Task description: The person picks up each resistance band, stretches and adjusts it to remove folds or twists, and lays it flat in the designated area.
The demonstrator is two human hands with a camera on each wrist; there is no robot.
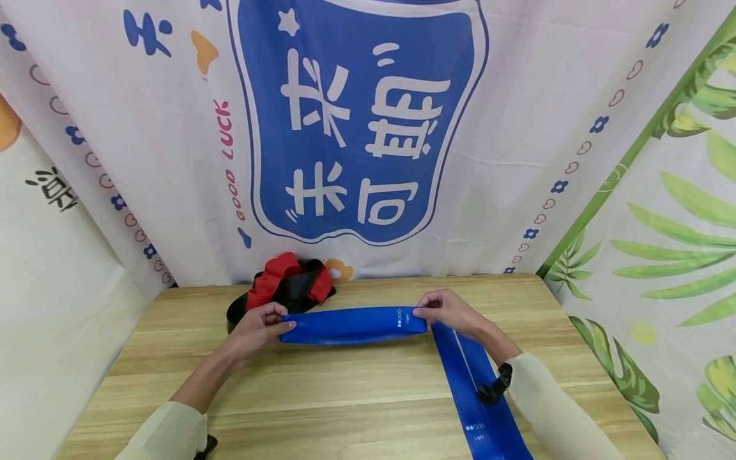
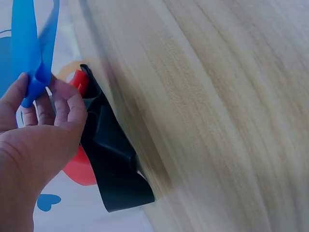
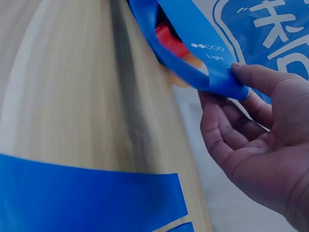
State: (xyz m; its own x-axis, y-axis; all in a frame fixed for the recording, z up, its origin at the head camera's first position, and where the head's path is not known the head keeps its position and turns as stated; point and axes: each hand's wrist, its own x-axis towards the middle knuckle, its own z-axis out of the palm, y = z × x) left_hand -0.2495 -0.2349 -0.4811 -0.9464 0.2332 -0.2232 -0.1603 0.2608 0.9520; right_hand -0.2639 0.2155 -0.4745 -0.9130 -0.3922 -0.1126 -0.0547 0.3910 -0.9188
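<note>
A blue loop resistance band (image 1: 351,324), printed "Light" near its right end, is stretched out sideways above the table. My left hand (image 1: 257,329) pinches its left end between thumb and fingers. At the other end, my right hand (image 1: 451,312) pinches the band beside the print. The right wrist view shows the loop hanging apart, with a gap between its two layers (image 3: 186,72). In the left wrist view, the band's end (image 2: 35,84) is bunched between thumb and fingertips.
Flat blue bands (image 1: 460,383), also marked "Light", lie side by side under my right forearm. A heap of red and black bands (image 1: 287,284) sits at the table's back edge, behind my left hand. Printed cloth (image 1: 517,160) hangs behind the wooden table (image 1: 345,396).
</note>
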